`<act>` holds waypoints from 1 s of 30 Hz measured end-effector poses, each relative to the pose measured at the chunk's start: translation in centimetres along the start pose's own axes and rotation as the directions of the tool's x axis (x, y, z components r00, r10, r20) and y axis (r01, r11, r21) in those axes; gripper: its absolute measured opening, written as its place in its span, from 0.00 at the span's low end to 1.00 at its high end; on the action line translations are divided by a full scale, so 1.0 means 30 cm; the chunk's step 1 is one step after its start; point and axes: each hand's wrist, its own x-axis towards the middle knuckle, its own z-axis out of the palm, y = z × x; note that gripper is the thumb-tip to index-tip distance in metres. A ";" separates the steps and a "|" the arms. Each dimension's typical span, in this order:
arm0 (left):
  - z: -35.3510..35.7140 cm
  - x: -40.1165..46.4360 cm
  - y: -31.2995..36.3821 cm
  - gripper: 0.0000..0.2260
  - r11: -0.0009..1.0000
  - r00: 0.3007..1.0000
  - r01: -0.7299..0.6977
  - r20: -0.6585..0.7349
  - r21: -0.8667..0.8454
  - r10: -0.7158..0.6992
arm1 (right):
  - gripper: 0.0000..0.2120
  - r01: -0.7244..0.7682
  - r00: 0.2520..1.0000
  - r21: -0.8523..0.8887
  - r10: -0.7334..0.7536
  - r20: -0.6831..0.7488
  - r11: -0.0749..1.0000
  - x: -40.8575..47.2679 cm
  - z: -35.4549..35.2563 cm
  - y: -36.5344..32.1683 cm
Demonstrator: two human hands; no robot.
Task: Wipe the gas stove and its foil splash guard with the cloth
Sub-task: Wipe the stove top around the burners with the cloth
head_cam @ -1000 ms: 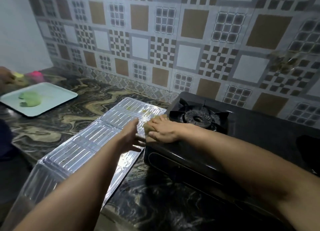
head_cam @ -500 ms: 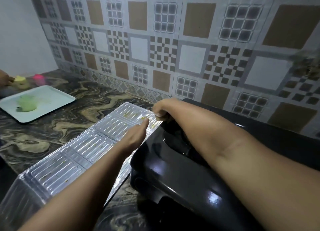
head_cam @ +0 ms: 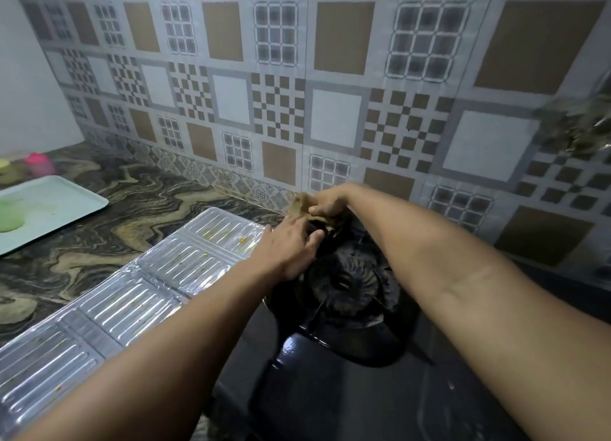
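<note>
My right hand (head_cam: 330,202) bunches the cloth (head_cam: 302,207) at the gas stove's (head_cam: 347,368) far-left corner, my left hand (head_cam: 292,247) seemingly spread flat just nearer, the foil splash guard (head_cam: 132,295) stretching leftward toward me, closest to it.

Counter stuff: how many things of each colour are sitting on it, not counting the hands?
Black: 1, the gas stove
Silver: 1, the foil splash guard
Brown: 1, the cloth, held by the right hand
Pale green: 1, the tray
Pink: 1, a small blurry thing
Total: 5
</note>
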 end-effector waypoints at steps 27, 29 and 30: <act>0.240 0.035 0.614 0.35 0.955 0.942 -0.249 0.271 0.161 0.200 | 0.29 -0.509 0.858 0.136 0.514 -0.005 0.850 -0.922 0.403 0.742; 0.266 0.037 0.648 0.35 0.950 0.934 -0.269 0.284 0.161 0.217 | 0.30 -0.458 0.884 0.086 0.464 -0.061 0.885 -0.928 0.411 0.692; 0.277 0.040 0.668 0.35 0.945 0.927 -0.284 0.297 0.161 0.228 | 0.30 -0.444 0.890 0.091 0.451 -0.067 0.891 -0.939 0.416 0.681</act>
